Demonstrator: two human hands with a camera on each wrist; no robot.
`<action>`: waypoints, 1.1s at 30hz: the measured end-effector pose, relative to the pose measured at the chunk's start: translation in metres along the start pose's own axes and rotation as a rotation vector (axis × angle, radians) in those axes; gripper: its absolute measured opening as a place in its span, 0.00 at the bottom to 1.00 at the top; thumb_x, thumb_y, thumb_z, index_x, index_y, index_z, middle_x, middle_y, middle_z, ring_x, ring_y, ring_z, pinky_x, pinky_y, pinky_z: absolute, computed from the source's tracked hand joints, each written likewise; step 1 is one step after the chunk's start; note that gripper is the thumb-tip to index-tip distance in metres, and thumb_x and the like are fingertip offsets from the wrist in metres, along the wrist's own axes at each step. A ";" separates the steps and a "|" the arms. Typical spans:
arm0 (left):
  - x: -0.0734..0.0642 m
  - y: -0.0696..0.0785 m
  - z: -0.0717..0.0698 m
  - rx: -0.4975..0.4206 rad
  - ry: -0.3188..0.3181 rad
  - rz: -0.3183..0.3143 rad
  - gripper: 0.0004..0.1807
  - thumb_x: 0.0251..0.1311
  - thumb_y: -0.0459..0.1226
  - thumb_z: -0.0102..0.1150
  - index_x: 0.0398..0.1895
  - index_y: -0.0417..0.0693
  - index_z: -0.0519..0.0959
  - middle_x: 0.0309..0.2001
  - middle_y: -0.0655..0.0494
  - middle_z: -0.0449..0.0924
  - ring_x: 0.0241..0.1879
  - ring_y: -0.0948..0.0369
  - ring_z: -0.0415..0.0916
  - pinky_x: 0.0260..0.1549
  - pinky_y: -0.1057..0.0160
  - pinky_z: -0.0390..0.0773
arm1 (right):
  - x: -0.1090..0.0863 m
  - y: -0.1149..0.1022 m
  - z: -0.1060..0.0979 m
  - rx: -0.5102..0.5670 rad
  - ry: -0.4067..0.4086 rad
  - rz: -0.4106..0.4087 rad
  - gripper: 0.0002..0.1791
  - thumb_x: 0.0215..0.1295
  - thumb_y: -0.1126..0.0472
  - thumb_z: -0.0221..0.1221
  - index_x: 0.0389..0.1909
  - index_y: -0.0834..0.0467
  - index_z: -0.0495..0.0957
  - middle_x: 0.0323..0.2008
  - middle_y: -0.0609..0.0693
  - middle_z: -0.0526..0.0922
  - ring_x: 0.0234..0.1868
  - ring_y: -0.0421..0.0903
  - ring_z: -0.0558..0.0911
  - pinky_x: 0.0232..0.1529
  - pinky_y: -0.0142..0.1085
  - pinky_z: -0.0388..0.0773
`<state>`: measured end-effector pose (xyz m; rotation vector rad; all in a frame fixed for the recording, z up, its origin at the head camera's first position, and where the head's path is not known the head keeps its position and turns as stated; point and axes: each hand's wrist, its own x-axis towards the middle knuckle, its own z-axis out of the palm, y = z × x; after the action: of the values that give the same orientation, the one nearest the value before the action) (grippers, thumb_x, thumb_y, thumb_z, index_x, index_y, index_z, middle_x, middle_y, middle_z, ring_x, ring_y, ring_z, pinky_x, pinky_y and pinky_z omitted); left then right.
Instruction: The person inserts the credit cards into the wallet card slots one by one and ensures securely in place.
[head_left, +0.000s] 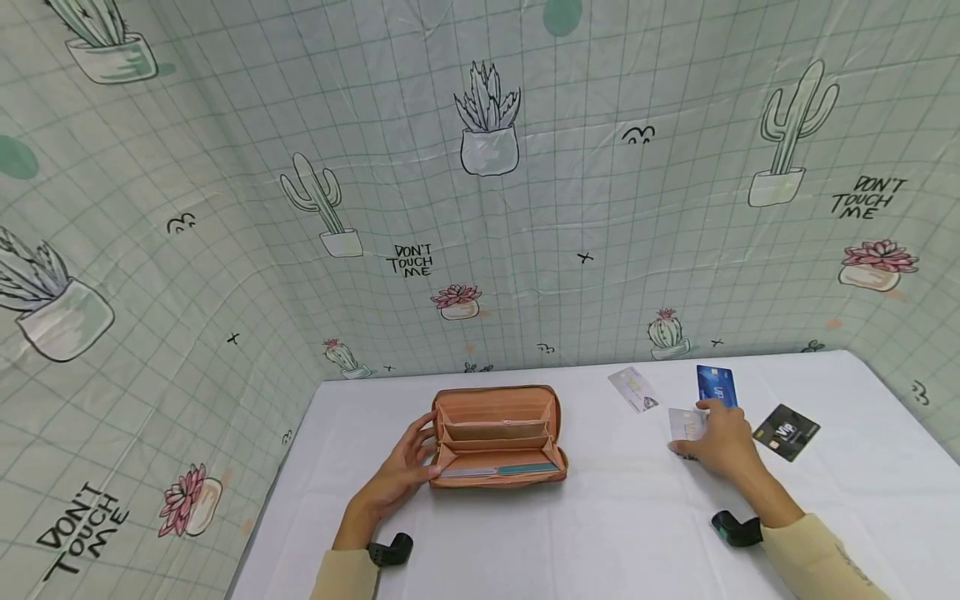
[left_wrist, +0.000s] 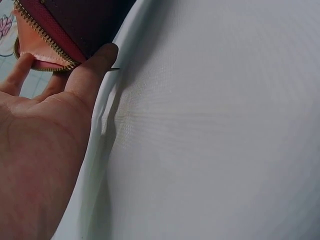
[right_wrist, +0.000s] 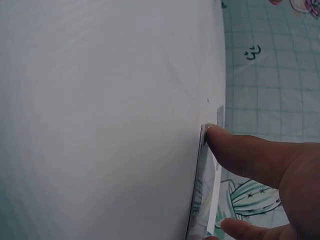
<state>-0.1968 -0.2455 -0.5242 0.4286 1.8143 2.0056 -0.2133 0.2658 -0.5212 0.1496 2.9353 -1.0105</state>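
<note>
An orange-lined zip wallet [head_left: 497,406] lies spread open on the white table, with cards in its near pocket. My left hand [head_left: 401,468] holds its left side, thumb at the near corner. The left wrist view shows the wallet's dark outside and brass zip [left_wrist: 50,37] by the fingers. Farther right, my right hand [head_left: 723,442] pinches a silver-grey card [head_left: 682,423] by its edges, thumb on the near edge. That card [right_wrist: 202,180] appears almost edge-on in the right wrist view. Behind the hand lies a blue card [head_left: 716,383], partly covered by the fingers.
A black VIP card [head_left: 787,432] lies to the right of my right hand. A pale card [head_left: 633,389] lies farther back, left of the blue one. A printed cactus cloth [head_left: 525,217] hangs behind the table's [head_left: 600,533] far edge and along the sides.
</note>
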 end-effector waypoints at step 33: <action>-0.001 -0.007 -0.003 0.007 0.045 -0.026 0.53 0.68 0.29 0.66 0.87 0.45 0.43 0.75 0.51 0.58 0.66 0.63 0.68 0.58 0.66 0.76 | 0.010 -0.032 -0.027 0.257 -0.126 -0.077 0.17 0.72 0.70 0.60 0.56 0.77 0.75 0.46 0.66 0.81 0.46 0.57 0.81 0.37 0.36 0.80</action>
<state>-0.1965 -0.2481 -0.5312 0.3629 1.8448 2.0078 -0.2261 0.2586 -0.4810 -0.0208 2.7075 -1.3522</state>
